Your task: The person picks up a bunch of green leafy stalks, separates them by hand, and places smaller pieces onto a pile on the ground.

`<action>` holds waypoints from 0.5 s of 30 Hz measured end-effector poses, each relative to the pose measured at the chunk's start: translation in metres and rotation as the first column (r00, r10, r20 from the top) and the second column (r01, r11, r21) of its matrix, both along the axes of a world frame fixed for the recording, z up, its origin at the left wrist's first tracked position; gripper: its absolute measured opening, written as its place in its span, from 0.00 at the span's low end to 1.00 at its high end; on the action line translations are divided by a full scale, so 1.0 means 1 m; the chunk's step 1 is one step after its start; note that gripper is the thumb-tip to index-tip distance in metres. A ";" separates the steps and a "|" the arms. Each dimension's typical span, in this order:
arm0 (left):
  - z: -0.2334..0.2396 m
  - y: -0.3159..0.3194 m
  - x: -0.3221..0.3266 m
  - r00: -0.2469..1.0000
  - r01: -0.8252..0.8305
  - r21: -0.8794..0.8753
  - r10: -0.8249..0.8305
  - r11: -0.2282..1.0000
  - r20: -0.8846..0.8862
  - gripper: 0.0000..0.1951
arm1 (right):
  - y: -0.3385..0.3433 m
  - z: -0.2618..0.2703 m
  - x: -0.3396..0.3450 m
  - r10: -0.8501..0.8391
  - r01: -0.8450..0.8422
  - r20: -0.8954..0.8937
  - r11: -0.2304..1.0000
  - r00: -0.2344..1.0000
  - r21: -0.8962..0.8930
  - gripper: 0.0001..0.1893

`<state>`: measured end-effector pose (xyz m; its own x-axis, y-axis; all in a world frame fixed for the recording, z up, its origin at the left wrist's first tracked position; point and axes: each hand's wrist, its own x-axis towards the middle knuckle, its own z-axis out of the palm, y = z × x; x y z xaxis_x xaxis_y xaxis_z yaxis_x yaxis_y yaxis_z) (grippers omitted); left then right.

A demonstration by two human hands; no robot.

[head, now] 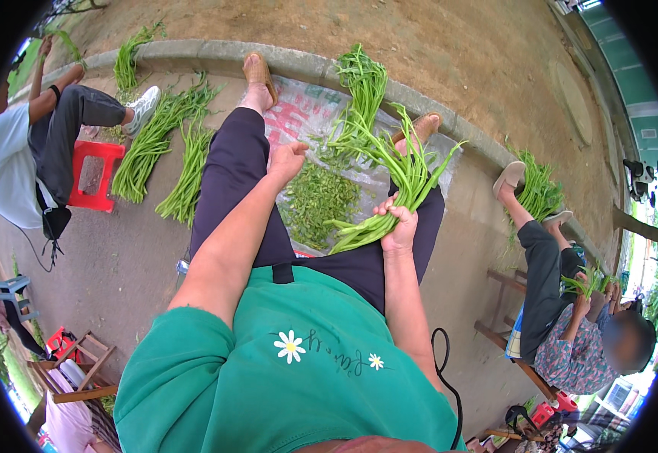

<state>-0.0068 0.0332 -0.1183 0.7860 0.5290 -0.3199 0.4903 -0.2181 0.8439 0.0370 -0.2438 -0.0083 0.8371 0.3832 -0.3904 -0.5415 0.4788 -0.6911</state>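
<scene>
My right hand is closed around a bunch of long green leafy vegetable stems, whose lower ends point to the left over my lap. My left hand is above the gap between my knees, its fingers partly bent; whether a small piece is between them I cannot tell. Below lies a heap of plucked green leaves on a plastic sheet with red print. A larger bundle of stems rests across the far edge of the sheet, against the kerb.
A concrete kerb curves across ahead. More stem bundles lie to the left, near a person seated by a red plastic stool. At right, a person in a patterned top sits on a wooden chair, near another green bundle.
</scene>
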 end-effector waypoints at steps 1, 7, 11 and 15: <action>0.001 0.003 0.007 0.999 -0.029 -0.039 0.030 0.999 0.030 0.18 | 0.003 0.002 0.000 -0.004 0.004 -0.008 1.000 1.000 0.008 0.15; 0.063 -0.009 0.045 0.993 -0.044 -0.599 0.100 0.799 0.060 0.27 | 0.001 0.001 0.001 -0.025 0.025 -0.019 1.000 1.000 0.011 0.14; 0.057 0.002 0.050 0.980 0.110 -0.833 0.079 0.542 0.181 0.23 | 0.003 0.001 0.000 -0.025 0.025 -0.032 1.000 0.999 0.009 0.14; 0.058 0.005 0.048 0.977 0.170 -0.878 0.041 0.447 0.210 0.18 | 0.001 -0.001 0.002 -0.045 0.045 -0.032 0.999 0.998 -0.017 0.14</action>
<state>0.0415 0.0384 -0.0607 0.8991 -0.0170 -0.4374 0.3325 0.6765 0.6572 0.0393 -0.2427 -0.0097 0.8402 0.3390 -0.4232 -0.5417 0.4923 -0.6813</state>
